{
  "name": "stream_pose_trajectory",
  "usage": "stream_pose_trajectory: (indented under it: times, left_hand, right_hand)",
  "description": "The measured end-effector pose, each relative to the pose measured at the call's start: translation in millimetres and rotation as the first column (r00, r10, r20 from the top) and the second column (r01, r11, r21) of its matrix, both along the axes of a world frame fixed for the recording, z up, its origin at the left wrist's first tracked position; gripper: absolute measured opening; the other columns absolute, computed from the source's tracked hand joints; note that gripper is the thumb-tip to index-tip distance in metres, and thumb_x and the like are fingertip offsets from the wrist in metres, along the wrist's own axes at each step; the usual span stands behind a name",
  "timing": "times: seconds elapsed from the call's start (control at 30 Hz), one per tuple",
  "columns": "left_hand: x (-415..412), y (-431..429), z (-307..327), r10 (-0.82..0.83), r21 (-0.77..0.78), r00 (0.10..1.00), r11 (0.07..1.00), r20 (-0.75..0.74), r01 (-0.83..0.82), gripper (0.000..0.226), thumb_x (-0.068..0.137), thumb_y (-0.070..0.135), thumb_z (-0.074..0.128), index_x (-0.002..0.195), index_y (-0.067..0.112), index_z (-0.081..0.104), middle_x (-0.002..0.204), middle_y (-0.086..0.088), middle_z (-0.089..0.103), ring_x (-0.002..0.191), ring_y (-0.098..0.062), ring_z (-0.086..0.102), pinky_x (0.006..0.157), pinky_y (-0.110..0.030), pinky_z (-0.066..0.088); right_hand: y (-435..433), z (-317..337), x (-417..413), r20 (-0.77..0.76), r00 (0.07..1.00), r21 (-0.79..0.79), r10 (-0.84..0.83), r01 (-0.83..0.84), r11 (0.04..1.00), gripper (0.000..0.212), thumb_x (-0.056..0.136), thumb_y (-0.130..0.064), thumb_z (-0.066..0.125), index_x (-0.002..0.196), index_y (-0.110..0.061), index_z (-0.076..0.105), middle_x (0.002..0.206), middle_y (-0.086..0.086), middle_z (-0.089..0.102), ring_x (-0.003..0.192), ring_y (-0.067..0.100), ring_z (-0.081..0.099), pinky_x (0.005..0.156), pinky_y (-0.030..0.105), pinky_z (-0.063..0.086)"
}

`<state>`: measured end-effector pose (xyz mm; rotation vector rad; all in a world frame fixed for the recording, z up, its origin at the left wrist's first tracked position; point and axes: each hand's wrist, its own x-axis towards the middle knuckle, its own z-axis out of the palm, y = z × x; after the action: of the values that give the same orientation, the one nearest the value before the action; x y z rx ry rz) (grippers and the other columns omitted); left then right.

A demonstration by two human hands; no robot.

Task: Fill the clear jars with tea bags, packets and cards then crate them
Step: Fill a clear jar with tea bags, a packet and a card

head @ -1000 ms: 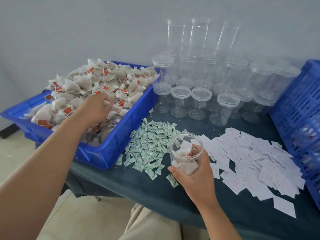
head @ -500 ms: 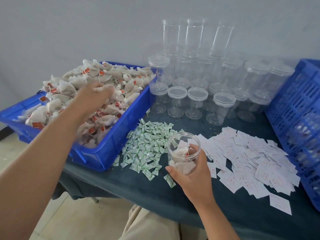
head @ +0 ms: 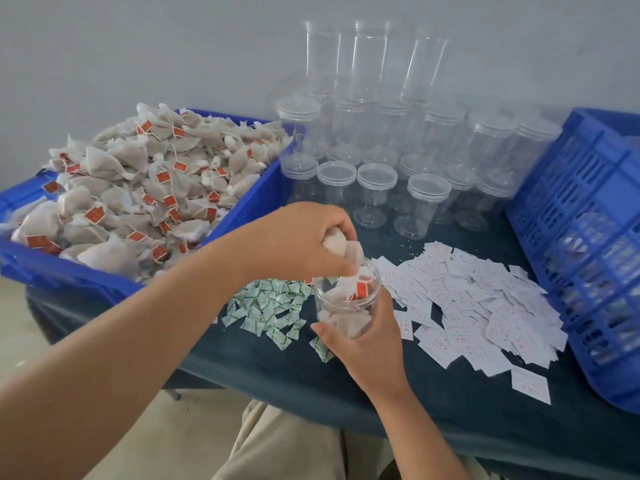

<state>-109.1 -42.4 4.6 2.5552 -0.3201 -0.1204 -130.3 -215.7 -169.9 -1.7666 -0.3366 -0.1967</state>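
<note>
My right hand [head: 367,341] grips an open clear jar [head: 346,306] just above the dark table; several tea bags lie inside it. My left hand [head: 298,240] hovers over the jar's mouth, its fingers curled round a clutch of tea bags [head: 341,247] whose lower ends dip into the opening. A blue tray [head: 252,202] heaped with red-tagged tea bags [head: 138,192] stands at the left. Green-and-white packets [head: 270,306] lie in a pile beside the jar, partly hidden by my left arm. White cards [head: 478,299] are strewn to the right.
Lidded clear jars [head: 377,181] stand in rows at the back, with taller open ones [head: 367,60] stacked behind them against the wall. A blue slatted crate [head: 581,237] holding filled jars takes up the right side. The table's near edge [head: 311,386] runs above my lap.
My left hand left the blue tray with tea bags and swung right to the jar's mouth. My right hand kept hold of the jar in about the same spot.
</note>
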Motion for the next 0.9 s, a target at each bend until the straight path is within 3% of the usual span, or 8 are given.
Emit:
stream_pose_trajectory:
  times: [0.1,0.23,0.33,0.4,0.5,0.6,0.73,0.9]
  left_hand:
    - [5.7,-2.3,-0.2,-0.066,0.09,0.987,0.993,-0.146,0.08,0.058,0.086,0.037,0.079,0.137,0.039,0.051,0.124,0.024,0.058,0.107,0.004,0.059,0.08,-0.018,0.048]
    - [1.9,-5.8,-1.7,-0.073,0.063,0.992,0.995,-0.105,0.08,0.03,0.09,0.024,0.076,0.115,0.036,0.063,0.101,0.021,0.075,0.085,0.01,0.068,0.076,-0.023,0.056]
    - [-3.6,-15.4,-15.0,-0.039,0.184,0.989,0.983,0.145,0.012,0.009,0.089,0.039,0.076,0.096,0.039,0.071,0.088,0.025,0.071,0.083,0.01,0.064,0.077,-0.026,0.056]
    - [-3.5,-12.5,-21.3,0.015,0.136,0.957,0.989,0.29,-0.056,0.018,0.088,0.049,0.076,0.102,0.041,0.068,0.095,0.023,0.064,0.088,0.008,0.058,0.077,-0.024,0.05]
    - [-4.8,2.6,-25.4,0.181,0.091,0.968,0.976,0.175,-0.199,0.033,0.086,0.068,0.069,0.105,0.041,0.065,0.094,0.019,0.065,0.085,0.004,0.061,0.076,-0.025,0.051]
    - [-18.3,7.5,-37.6,0.217,-0.033,0.976,0.976,0.02,-0.216,0.048,0.077,0.082,0.065,0.104,0.042,0.066,0.091,0.021,0.069,0.081,0.004,0.066,0.07,-0.022,0.05]
    - [-48.4,-2.6,-50.8,-0.022,0.087,0.974,0.996,0.227,0.002,0.077,0.072,0.082,0.069,0.14,0.055,0.048,0.116,0.028,0.052,0.11,0.005,0.052,0.086,-0.017,0.044]
    - [-42.8,-9.4,-49.0,-0.086,0.054,0.914,0.996,0.397,0.07,0.012,0.095,0.043,0.07,0.103,0.04,0.078,0.093,0.022,0.067,0.094,0.0,0.058,0.084,-0.025,0.048]
  right_hand:
    - [-1.6,-0.9,1.1,-0.006,1.0,0.014,-0.004,0.004,1.0,0.078,0.062,-0.056,0.094,0.127,-0.053,0.05,0.123,-0.026,0.068,0.115,-0.002,0.067,0.087,0.005,0.048]
    - [-1.1,-3.5,3.3,-0.028,1.0,0.046,0.008,-0.006,0.999,0.081,0.064,-0.052,0.097,0.128,-0.059,0.049,0.125,-0.02,0.07,0.117,0.006,0.069,0.092,0.014,0.053]
    - [-0.9,-3.3,4.8,-0.023,1.0,0.091,0.001,0.001,0.996,0.075,0.069,-0.044,0.1,0.128,-0.051,0.053,0.118,-0.009,0.073,0.109,0.016,0.074,0.089,0.022,0.058]
    - [-1.8,-4.0,4.7,-0.021,1.0,0.112,0.002,0.0,0.994,0.077,0.07,-0.054,0.099,0.132,-0.044,0.054,0.116,-0.007,0.073,0.106,0.02,0.075,0.088,0.032,0.062]
    - [-2.9,-7.8,5.4,-0.063,0.998,0.162,0.011,-0.001,0.987,0.087,0.065,-0.063,0.097,0.137,-0.039,0.053,0.119,-0.005,0.073,0.108,0.023,0.075,0.091,0.043,0.064]
    - [-2.6,-8.6,5.2,-0.028,0.999,0.121,-0.018,0.021,0.992,0.087,0.066,-0.061,0.097,0.137,-0.043,0.051,0.122,-0.008,0.072,0.113,0.019,0.073,0.093,0.033,0.061]
    - [-4.0,-5.8,7.6,-0.03,0.998,0.125,-0.058,0.061,0.99,0.076,0.066,-0.037,0.1,0.125,-0.051,0.055,0.114,-0.011,0.074,0.102,0.012,0.074,0.079,0.015,0.056]
    - [-0.5,0.3,1.1,-0.014,0.999,0.1,-0.041,0.042,0.994,0.078,0.07,-0.039,0.098,0.12,-0.07,0.049,0.117,-0.026,0.071,0.105,-0.004,0.07,0.079,0.005,0.05]
